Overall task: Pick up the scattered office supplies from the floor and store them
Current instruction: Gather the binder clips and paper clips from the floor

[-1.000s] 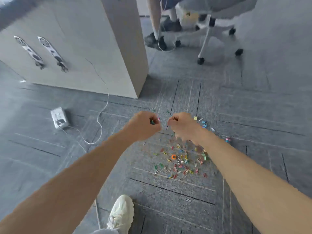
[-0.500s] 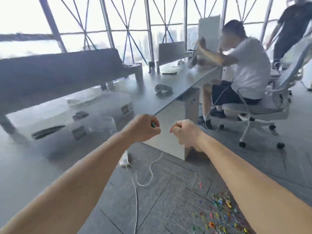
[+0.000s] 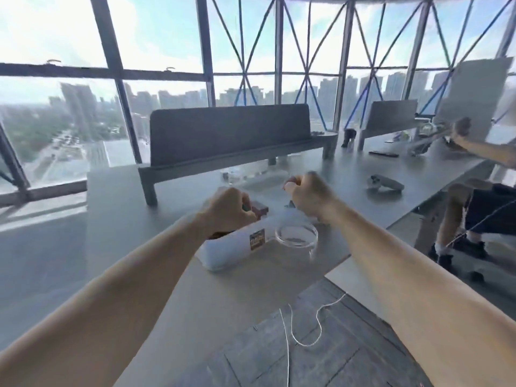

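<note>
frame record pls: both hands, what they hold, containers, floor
left hand: fist over the white box; a green bit, likely paper clips, shows between the fingers
right hand: fist, reddish bit at the fingertips, rest hidden
clear dish: on the desk, right beside the box
floor: loose white cable
status: clips not yet stored

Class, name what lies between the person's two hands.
Head view: between left hand and right hand, a blurred reddish-brown item shows by the white box.
</note>
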